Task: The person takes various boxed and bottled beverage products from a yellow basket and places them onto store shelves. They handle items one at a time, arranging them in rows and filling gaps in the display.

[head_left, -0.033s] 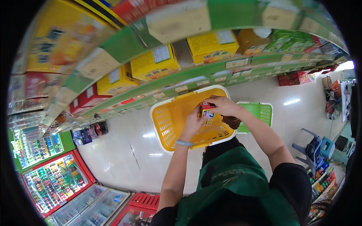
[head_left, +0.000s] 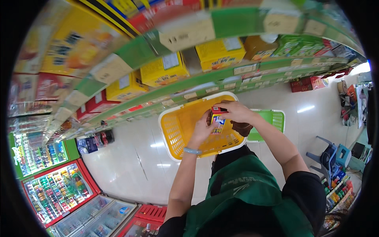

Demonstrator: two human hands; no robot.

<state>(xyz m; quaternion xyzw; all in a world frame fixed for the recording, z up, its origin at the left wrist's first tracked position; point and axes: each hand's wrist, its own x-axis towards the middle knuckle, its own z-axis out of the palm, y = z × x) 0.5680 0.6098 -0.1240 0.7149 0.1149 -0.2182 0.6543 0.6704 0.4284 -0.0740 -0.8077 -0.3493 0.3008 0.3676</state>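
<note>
Over a yellow shopping basket (head_left: 179,114) with a white rim, both my hands meet on a small red, yellow and blue carton (head_left: 218,123). My left hand (head_left: 202,129), with a pale bracelet on its wrist, grips the carton's left side. My right hand (head_left: 237,112) closes on its upper right edge with bent fingers. Below my right hand is a dark brown object (head_left: 241,128); its kind is unclear, and I cannot tell whether the hand holds it. The carton and hands hide part of the basket floor.
A green basket (head_left: 271,120) stands right behind the yellow one. Shelves carry yellow boxes (head_left: 164,70) and price labels along the far side. Lit drink fridges (head_left: 59,189) and a chest freezer (head_left: 92,217) are at left. A blue stool (head_left: 325,158) stands at right.
The carton has tilted slightly, so more of its printed front shows. Both hands keep their hold on it. The shelves and baskets have shifted a little in the view.
</note>
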